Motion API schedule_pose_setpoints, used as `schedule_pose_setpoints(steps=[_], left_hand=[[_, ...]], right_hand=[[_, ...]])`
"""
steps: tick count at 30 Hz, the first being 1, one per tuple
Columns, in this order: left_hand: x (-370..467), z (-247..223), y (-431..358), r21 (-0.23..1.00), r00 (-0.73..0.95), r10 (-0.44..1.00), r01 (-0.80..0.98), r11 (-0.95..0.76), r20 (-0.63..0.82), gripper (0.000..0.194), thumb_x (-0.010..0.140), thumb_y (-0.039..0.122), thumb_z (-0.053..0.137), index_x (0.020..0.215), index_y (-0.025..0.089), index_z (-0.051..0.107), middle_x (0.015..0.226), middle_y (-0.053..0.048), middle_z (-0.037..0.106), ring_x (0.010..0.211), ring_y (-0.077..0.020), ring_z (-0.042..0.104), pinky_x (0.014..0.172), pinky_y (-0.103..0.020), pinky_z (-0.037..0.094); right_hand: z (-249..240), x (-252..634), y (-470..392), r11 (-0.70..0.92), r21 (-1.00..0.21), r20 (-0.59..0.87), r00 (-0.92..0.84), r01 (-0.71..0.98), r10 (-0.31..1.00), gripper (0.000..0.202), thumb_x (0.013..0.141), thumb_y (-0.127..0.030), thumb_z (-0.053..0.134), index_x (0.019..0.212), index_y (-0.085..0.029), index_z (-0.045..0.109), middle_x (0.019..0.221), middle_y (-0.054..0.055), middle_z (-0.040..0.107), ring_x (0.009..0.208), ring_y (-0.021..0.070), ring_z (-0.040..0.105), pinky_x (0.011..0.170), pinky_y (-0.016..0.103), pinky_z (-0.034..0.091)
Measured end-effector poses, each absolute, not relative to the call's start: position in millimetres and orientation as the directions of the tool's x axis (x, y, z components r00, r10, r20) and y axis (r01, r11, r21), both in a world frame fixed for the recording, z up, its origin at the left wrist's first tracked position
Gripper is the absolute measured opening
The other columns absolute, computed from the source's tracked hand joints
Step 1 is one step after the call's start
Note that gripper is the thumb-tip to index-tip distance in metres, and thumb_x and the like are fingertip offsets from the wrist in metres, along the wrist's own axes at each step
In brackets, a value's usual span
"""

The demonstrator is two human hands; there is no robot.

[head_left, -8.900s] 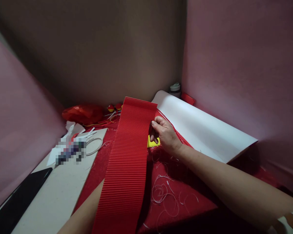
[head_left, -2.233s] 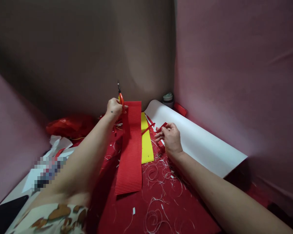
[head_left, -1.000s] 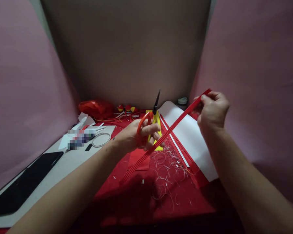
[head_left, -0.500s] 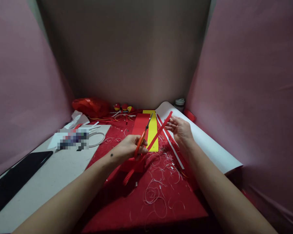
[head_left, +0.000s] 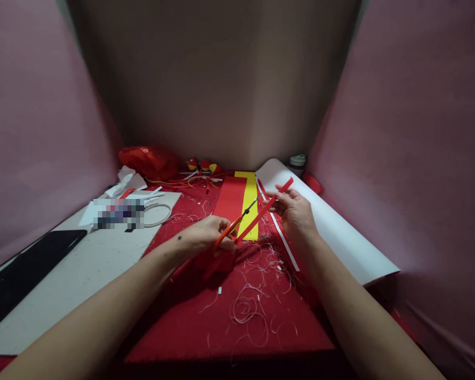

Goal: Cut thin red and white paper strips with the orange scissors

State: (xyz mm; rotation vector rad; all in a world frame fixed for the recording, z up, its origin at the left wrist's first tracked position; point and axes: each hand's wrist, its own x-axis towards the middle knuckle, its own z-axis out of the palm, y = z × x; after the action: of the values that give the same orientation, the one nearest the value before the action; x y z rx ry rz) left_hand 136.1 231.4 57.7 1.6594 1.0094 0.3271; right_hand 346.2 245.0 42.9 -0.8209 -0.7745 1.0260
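Note:
My left hand [head_left: 216,234] is closed on orange-handled scissors [head_left: 243,214], whose dark blades point up and to the right. A narrow red strip [head_left: 256,217] with fine cross ridges slants between my hands. Near its upper end, my right hand [head_left: 295,208] grips it in a pinch, while its lower part passes by my left fingers. The scissor tips lie close to the strip beside my right fingers; I cannot tell whether they touch. Under the hands, a flat red sheet [head_left: 229,196] and a yellow sheet [head_left: 252,228] lie on the red cloth [head_left: 182,327].
Loose pale threads [head_left: 247,311] litter the cloth. A large white sheet [head_left: 332,232] rises at the right, with a lidded container [head_left: 296,164] behind it. On the left are a pale board [head_left: 103,274], a black slab [head_left: 31,277] and a red plastic bag [head_left: 148,161].
The scissors have swung clockwise, so their tips now lie near the strip by my right fingers. The strip has shifted slightly to the right. Both hands keep their holds.

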Motion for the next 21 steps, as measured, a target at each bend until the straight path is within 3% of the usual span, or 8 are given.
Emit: schedule_pose_setpoints(steps=[6, 11, 21], left_hand=[[124, 52, 251, 0.866, 0.542, 0.785, 0.5, -0.013, -0.301, 0.025, 0.049, 0.022, 0.068, 0.067, 0.015, 0.053, 0.052, 0.006, 0.052, 0.042, -0.0077, 0.044, 0.041, -0.021, 0.029], [112, 49, 269, 0.877, 0.466, 0.851, 0.481, -0.012, -0.243, 0.029, 0.047, 0.023, 0.07, 0.064, 0.017, 0.047, 0.048, 0.007, 0.049, 0.039, -0.0068, 0.04, 0.039, -0.021, 0.027], [85, 56, 290, 0.872, 0.202, 0.979, 0.476, -0.111, 0.014, 0.025, 0.048, 0.023, 0.07, 0.066, 0.015, 0.054, 0.053, 0.005, 0.052, 0.045, -0.0068, 0.042, 0.042, -0.02, 0.029]], right_hand=[[62, 368, 240, 0.402, -0.814, 0.195, 0.455, -0.419, 0.869, 0.023, 0.069, -0.008, 0.058, 0.09, -0.016, 0.053, 0.065, 0.001, 0.071, 0.051, 0.0138, 0.066, 0.044, 0.019, 0.048], [69, 373, 238, 0.422, -0.802, 0.185, 0.496, -0.422, 0.848, 0.012, 0.073, -0.008, 0.054, 0.082, -0.016, 0.054, 0.063, 0.002, 0.07, 0.053, 0.0145, 0.066, 0.045, 0.02, 0.049], [65, 381, 242, 0.481, -0.745, 0.203, 0.53, -0.462, 0.823, 0.006, 0.079, -0.013, 0.053, 0.081, -0.014, 0.058, 0.067, 0.004, 0.071, 0.054, 0.0121, 0.065, 0.049, 0.021, 0.051]])
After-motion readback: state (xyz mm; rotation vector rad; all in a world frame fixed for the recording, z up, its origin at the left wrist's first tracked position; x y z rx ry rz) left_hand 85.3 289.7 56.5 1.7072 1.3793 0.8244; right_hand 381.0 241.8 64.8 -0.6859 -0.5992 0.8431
